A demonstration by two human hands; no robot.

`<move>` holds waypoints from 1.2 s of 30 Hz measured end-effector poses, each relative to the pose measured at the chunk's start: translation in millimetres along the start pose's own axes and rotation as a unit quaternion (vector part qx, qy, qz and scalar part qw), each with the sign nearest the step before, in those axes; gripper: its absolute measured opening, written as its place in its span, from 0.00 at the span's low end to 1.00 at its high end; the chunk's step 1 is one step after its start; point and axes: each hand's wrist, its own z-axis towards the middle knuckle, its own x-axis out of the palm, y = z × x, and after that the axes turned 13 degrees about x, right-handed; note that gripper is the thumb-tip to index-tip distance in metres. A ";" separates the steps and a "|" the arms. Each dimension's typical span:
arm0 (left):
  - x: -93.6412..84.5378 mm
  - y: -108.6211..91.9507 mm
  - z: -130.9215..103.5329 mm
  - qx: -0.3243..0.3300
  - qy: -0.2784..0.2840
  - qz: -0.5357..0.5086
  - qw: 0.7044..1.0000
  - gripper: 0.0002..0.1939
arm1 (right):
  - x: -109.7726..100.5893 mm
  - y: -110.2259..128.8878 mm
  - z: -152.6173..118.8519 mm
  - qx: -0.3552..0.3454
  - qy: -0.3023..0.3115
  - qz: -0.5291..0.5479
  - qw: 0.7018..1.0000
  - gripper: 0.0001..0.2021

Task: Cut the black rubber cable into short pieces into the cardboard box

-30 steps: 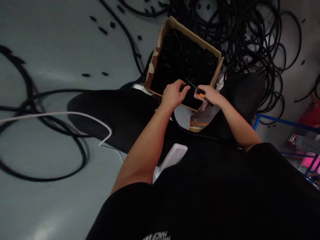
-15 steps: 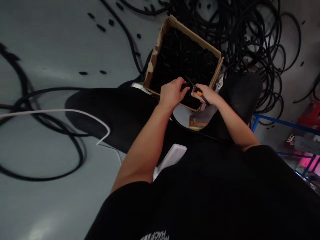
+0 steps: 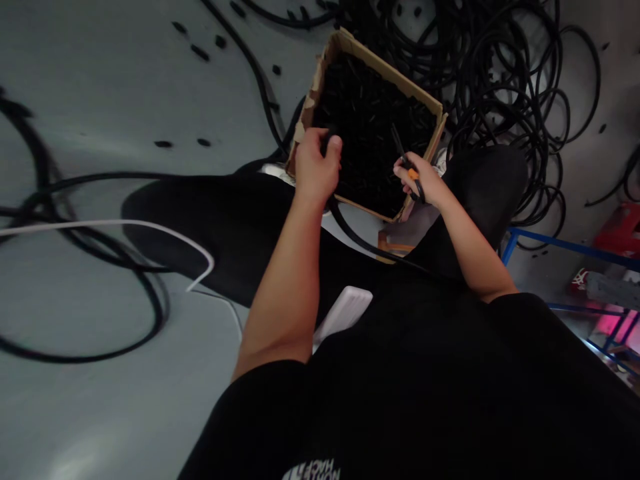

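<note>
My left hand (image 3: pixel 319 163) is closed around a black rubber hose (image 3: pixel 350 233) over the near left corner of the cardboard box (image 3: pixel 395 72). From that grip the hose curves down and right across my lap. In my right hand (image 3: pixel 423 181) is a pair of scissors (image 3: pixel 413 174) with black and orange handles, its blades pointing up over the box. Many short black pieces (image 3: pixel 370 113) fill the box. The two hands are apart, one at each side of the box's near edge.
Tangled black hose (image 3: pixel 500 100) lies on the floor at the upper right. More hose loops (image 3: pixel 155 320) lie at left, with loose black pieces (image 3: pixel 200 53) about. A white cable (image 3: pixel 150 227) crosses my leg. A white power bank (image 3: pixel 345 310) rests on my lap. A blue metal frame (image 3: pixel 575 243) stands at right.
My left hand has moved left, away from the scissors, with the hose showing below it. My right hand has shifted slightly right, and the scissors now point more upright.
</note>
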 end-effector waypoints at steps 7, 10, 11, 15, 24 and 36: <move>-10.7 -26.2 -1.1 -0.025 -0.015 -0.069 0.997 0.36 | 1.6 -3.9 -9.7 -0.044 0.026 0.041 0.998 0.30; -18.0 -37.7 -2.9 0.001 -0.025 -0.068 0.997 0.36 | 8.2 -13.7 -20.2 -0.022 0.075 0.037 0.996 0.25; -19.7 -36.9 -1.9 0.009 -0.033 -0.068 0.997 0.36 | 10.7 -16.5 -25.5 -0.010 0.093 0.034 0.995 0.22; -22.6 -19.4 5.8 0.020 -0.099 -0.084 0.991 0.38 | 19.4 -24.1 -55.6 0.006 0.145 0.056 0.988 0.17; -18.8 -40.0 -6.6 -0.048 -0.067 -0.181 0.980 0.36 | 45.3 -32.2 -107.6 0.048 0.156 0.224 0.961 0.27; -2.6 -61.5 -8.4 -0.036 -0.045 -0.432 0.900 0.16 | 29.8 -35.6 -81.5 -0.092 0.066 0.137 0.984 0.38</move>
